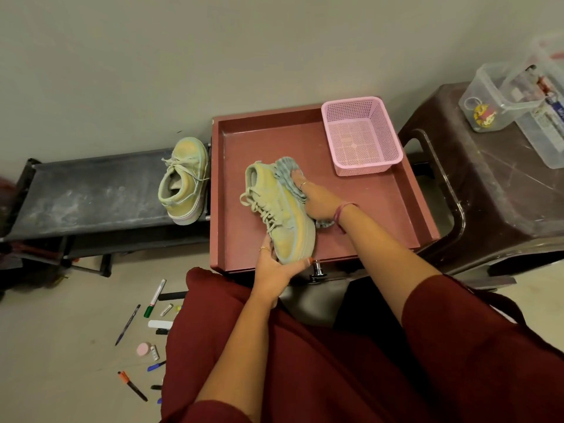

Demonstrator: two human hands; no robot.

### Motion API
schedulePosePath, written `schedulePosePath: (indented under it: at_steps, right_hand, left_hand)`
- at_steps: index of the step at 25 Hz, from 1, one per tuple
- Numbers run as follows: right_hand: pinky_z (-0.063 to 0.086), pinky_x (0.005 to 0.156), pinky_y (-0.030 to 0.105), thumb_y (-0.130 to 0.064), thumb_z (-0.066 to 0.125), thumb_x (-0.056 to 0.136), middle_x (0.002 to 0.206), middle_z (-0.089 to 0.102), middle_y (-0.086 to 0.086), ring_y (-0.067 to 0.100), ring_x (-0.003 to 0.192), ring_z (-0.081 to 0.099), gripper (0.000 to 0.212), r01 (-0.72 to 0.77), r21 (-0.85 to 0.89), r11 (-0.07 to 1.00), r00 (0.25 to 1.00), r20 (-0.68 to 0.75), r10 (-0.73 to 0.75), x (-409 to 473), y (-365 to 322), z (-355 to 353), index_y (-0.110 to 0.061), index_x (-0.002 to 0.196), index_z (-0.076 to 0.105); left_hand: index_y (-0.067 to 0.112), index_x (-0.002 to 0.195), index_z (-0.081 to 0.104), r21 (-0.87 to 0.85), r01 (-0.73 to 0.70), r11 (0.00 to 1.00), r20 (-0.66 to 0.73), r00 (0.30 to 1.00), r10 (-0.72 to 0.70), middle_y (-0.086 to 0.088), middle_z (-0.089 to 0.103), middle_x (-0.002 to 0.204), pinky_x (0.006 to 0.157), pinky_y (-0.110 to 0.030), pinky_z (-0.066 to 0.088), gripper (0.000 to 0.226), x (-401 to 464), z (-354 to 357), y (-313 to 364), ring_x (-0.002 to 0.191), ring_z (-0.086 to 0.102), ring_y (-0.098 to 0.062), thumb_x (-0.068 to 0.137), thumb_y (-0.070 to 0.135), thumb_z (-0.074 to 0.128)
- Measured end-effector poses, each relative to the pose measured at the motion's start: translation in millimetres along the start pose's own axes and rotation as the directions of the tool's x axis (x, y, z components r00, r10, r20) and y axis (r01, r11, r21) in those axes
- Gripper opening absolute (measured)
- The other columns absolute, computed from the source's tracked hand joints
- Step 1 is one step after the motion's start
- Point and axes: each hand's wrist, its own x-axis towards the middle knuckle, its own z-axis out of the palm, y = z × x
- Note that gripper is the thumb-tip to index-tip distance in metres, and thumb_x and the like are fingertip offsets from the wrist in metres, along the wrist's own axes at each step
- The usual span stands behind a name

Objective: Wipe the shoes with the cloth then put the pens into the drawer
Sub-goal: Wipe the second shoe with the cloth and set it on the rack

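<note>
A pale green-yellow shoe point(276, 209) lies tilted on its side in the open reddish-brown drawer point(381, 203). My left hand point(276, 270) grips its near end from below. My right hand point(316, 198) presses a grey-blue cloth point(287, 172) against the shoe's right side, fingers wrapped in the folds. The second matching shoe point(184, 181) stands on a low black rack point(91, 193) to the left. Several pens and markers point(154, 297) lie scattered on the floor at the lower left, near my knee.
A pink mesh basket point(361, 134) sits in the drawer's far right corner. A dark brown plastic stool point(488, 193) to the right carries clear plastic boxes point(518, 99) of small items. The drawer's metal knob point(318, 271) sticks out toward me. A wall runs behind.
</note>
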Motion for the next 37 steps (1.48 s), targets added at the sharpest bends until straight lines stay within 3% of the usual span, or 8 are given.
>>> schedulePosePath:
  at_steps: [4, 8, 12, 18, 23, 29, 34, 37]
  right_hand:
    - [0.018, 0.113, 0.027, 0.011, 0.036, 0.086, 0.159, -0.004, 0.001, 0.017, 0.146, 0.008, 0.079, 0.018, -0.076, 0.997, 0.999, -0.049, -0.022, -32, -7, 20, -0.017, 0.151, 0.003]
    - [0.014, 0.114, 0.024, 0.008, 0.041, 0.087, 0.159, -0.008, -0.003, 0.018, 0.147, -0.004, 0.08, 0.119, -0.218, 0.969, 0.989, -0.066, -0.136, -97, -6, 44, -0.021, 0.151, 0.005]
    - [0.006, 0.116, 0.025, 0.007, 0.041, 0.087, 0.159, -0.011, -0.001, 0.02, 0.146, -0.007, 0.079, 0.058, -0.236, 0.97, 0.993, -0.088, -0.081, -97, -11, 45, -0.016, 0.151, 0.0]
    - [0.02, 0.114, 0.03, 0.01, 0.036, 0.085, 0.16, 0.002, -0.001, 0.018, 0.146, 0.013, 0.078, -0.058, -0.096, 0.994, 0.99, -0.131, 0.045, -6, -18, -1, -0.018, 0.152, 0.007]
    - [0.01, 0.116, 0.03, 0.018, 0.034, 0.081, 0.16, -0.003, 0.002, 0.025, 0.147, -0.001, 0.084, 0.027, -0.223, 0.974, 0.986, -0.153, -0.062, -22, -31, 26, -0.019, 0.151, 0.007]
    - [0.01, 0.118, 0.034, 0.007, 0.045, 0.087, 0.159, -0.003, 0.002, 0.025, 0.147, -0.004, 0.077, 0.006, -0.049, 0.999, 0.995, -0.102, -0.011, -56, -18, 37, -0.019, 0.151, 0.011]
    - [0.005, 0.117, 0.032, 0.005, 0.044, 0.091, 0.159, -0.008, 0.004, 0.025, 0.146, -0.008, 0.077, -0.002, -0.209, 0.978, 0.991, -0.135, -0.027, -51, -13, 35, -0.015, 0.151, 0.001]
    - [0.004, 0.118, 0.032, 0.011, 0.035, 0.087, 0.159, 0.0, 0.01, 0.028, 0.146, 0.0, 0.073, -0.016, -0.259, 0.966, 0.986, -0.164, -0.027, -10, -13, 17, -0.008, 0.151, 0.004]
  left_hand:
    - [0.027, 0.129, 0.046, 0.039, 0.017, 0.999, -0.01, 1.0, -0.016, 0.004, 0.065, 0.119, 0.094, -0.036, 0.053, 0.086, 1, 0, 0, 0.107, 0.064, -0.013, 0.055, 0.021, 0.09]
    - [0.036, 0.117, 0.049, 0.014, 0.002, 1.0, -0.027, 1.0, -0.001, 0.011, 0.067, 0.112, 0.08, -0.018, 0.054, 0.073, -1, 2, 3, 0.098, 0.067, -0.003, 0.063, 0.004, 0.087]
    - [0.042, 0.111, 0.044, 0.027, 0.004, 1.0, -0.003, 1.0, -0.004, 0.017, 0.062, 0.109, 0.075, -0.012, 0.05, 0.075, 2, 1, 4, 0.095, 0.063, 0.004, 0.065, -0.002, 0.084]
    - [0.024, 0.142, 0.032, 0.119, 0.043, 0.992, 0.056, 0.997, -0.05, 0.007, 0.055, 0.128, 0.099, -0.027, 0.047, 0.104, 5, -8, 8, 0.115, 0.056, -0.011, 0.056, 0.017, 0.09]
    - [0.023, 0.128, 0.046, 0.067, 0.098, 0.993, 0.074, 0.992, -0.103, 0.003, 0.065, 0.12, 0.098, -0.039, 0.05, 0.089, 12, -15, 15, 0.109, 0.063, -0.014, 0.052, 0.027, 0.091]
    - [0.03, 0.109, 0.06, -0.027, 0.056, 0.998, -0.053, 0.997, -0.058, 0.008, 0.073, 0.104, 0.087, -0.029, 0.054, 0.057, 14, -6, 22, 0.095, 0.069, -0.006, 0.061, 0.027, 0.091]
    - [0.027, 0.112, 0.061, -0.03, 0.056, 0.998, -0.043, 0.997, -0.058, 0.007, 0.072, 0.107, 0.091, -0.037, 0.054, 0.068, 18, -9, 16, 0.099, 0.068, -0.01, 0.052, 0.036, 0.092]
    - [0.024, 0.118, 0.06, -0.034, 0.062, 0.998, -0.056, 0.996, -0.064, 0.006, 0.072, 0.11, 0.094, -0.041, 0.054, 0.079, 16, -10, 15, 0.101, 0.068, -0.012, 0.049, 0.042, 0.093]
